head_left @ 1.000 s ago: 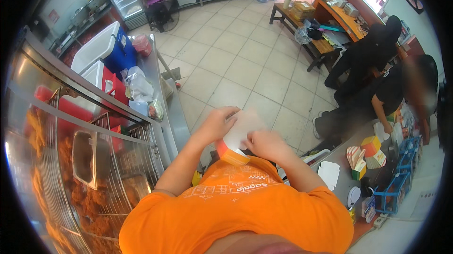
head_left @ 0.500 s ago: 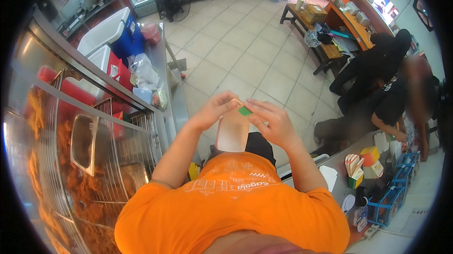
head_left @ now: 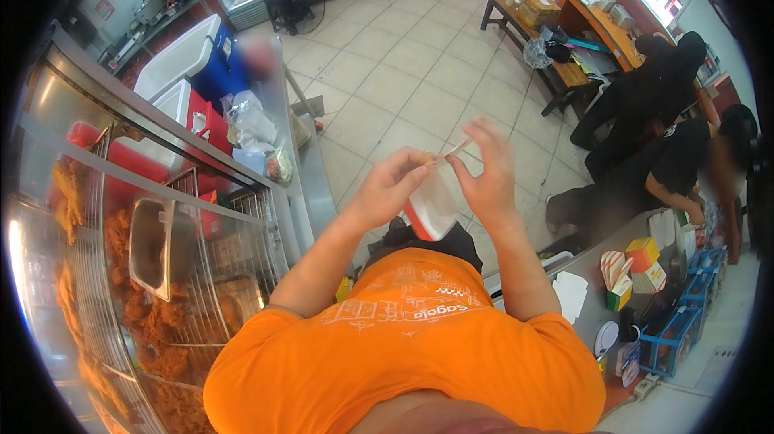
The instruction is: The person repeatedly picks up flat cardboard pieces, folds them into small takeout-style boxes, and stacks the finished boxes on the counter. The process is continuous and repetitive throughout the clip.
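Observation:
In front of my body I hold a folding paper food carton (head_left: 436,206), pale on the inside with a red strip along its lower edge. My left hand (head_left: 390,188) is closed, thumb and fingers pinching the carton's upper left corner. At the upper right edge, my right hand (head_left: 488,169) has its thumb against a flap and its fingers bent over it; those fingertips are smeared by motion. The carton hangs tilted, its wider end toward my orange shirt.
Left of me stands a glass display case with fried chicken (head_left: 165,353) and a metal pan (head_left: 153,247). Cool boxes (head_left: 230,63) rest on a steel counter. At right, a counter holds folded cartons (head_left: 619,279) and a blue wire rack (head_left: 673,345). Two people in dark clothes (head_left: 637,103) are beyond it.
The carton has turned and tilted, now showing its red edge. My right hand has risen and moved right, its fingers lifting away from the green-marked flap. My left hand has shifted slightly right.

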### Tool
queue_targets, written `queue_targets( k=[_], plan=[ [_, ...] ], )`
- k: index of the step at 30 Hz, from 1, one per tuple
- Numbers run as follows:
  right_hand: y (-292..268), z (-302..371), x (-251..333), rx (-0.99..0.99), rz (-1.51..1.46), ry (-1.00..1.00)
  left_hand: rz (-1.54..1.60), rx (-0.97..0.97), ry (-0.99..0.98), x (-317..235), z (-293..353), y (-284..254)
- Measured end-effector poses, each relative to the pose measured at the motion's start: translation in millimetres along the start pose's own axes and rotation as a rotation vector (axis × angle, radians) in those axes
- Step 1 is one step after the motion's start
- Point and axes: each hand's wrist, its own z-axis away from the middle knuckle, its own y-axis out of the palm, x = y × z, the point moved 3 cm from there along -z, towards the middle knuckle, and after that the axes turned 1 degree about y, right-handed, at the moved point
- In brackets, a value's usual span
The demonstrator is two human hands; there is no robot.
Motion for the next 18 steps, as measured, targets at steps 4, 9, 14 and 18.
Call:
queue_targets(
  k=[4,9,14,18],
  plan=[
    [3.3,3.8,-1.7,0.028,-0.309,0.398,0.146,-0.013,-0.047,-1.8,2.6,4.3],
    [9.3,8.9,-11.0,0.255,-0.942,0.81,0.223,-0.009,-0.004,0.4,3.9,6.5],
    [10.7,16.9,-12.9,0.213,-1.029,0.818,0.243,-0.088,-0.053,3.8,7.2,11.3],
    [19.1,25.8,-5.8,0.087,-0.938,0.758,0.145,-0.094,0.075,3.1,12.6,28.5]
  ],
)
